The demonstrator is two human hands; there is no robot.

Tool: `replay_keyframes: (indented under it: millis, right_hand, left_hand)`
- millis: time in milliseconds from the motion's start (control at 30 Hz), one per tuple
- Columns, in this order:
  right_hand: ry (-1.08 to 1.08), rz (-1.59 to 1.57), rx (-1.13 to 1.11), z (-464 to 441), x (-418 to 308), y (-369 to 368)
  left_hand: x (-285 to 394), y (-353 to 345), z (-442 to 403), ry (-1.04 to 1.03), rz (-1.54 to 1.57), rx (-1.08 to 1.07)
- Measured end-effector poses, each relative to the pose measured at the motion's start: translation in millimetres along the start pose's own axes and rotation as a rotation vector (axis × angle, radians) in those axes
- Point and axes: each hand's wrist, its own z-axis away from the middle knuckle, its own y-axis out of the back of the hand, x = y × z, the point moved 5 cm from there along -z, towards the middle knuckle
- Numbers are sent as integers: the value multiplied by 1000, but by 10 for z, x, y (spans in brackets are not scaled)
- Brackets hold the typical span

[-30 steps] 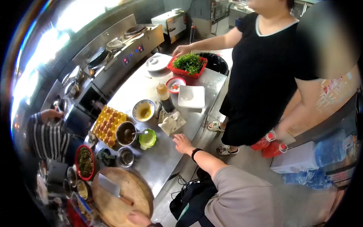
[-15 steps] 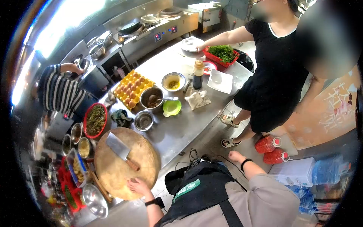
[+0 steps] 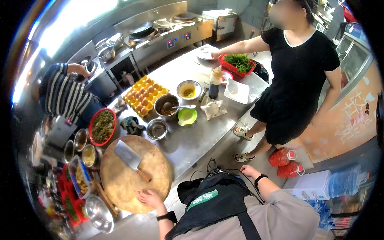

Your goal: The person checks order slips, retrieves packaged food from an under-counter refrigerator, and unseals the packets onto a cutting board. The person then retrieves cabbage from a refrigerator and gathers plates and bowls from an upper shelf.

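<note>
My left hand [image 3: 149,198] lies on the near edge of a round wooden chopping board [image 3: 128,184], fingers apart and nothing in them. A cleaver [image 3: 129,155] with a wooden handle rests on the board, just beyond that hand and apart from it. My right hand [image 3: 250,171] hangs in the air at my right side, fingers loosely curled, with no object visible in it. Dark cables run close to it from my waist. A steel bowl [image 3: 157,129] stands past the board, next to a dark cloth [image 3: 131,125].
The steel table [image 3: 188,150] holds a yellow egg tray [image 3: 138,98], a sauce bottle [image 3: 215,83], a green bowl [image 3: 187,117] and a red basket of greens [image 3: 237,66]. One person [image 3: 300,76] touches a white lid; another [image 3: 66,94] works at left. Red jugs [image 3: 282,157] stand on the floor.
The view has shifted slightly, so the table sits a little lower and further right. The person in black now faces more toward me. My hands keep nearly the same places.
</note>
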Motion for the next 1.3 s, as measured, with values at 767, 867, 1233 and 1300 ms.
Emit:
replay_keyframes:
  millis: [767,867,1233,1300]
  right_hand:
    - [16,-26,59,-23,55,26]
    - [11,-29,57,-99,204,-71]
    - [-1,-59,110,91,211,-28]
    - [3,-76,111,86,264,-49]
  left_hand:
    - [-124,-81,15,-74,107,7]
    - [-107,-77,18,-91,121,6]
    - [-165,-158,13,-144,131,44]
    - [-205,-200,22,-150,90,40]
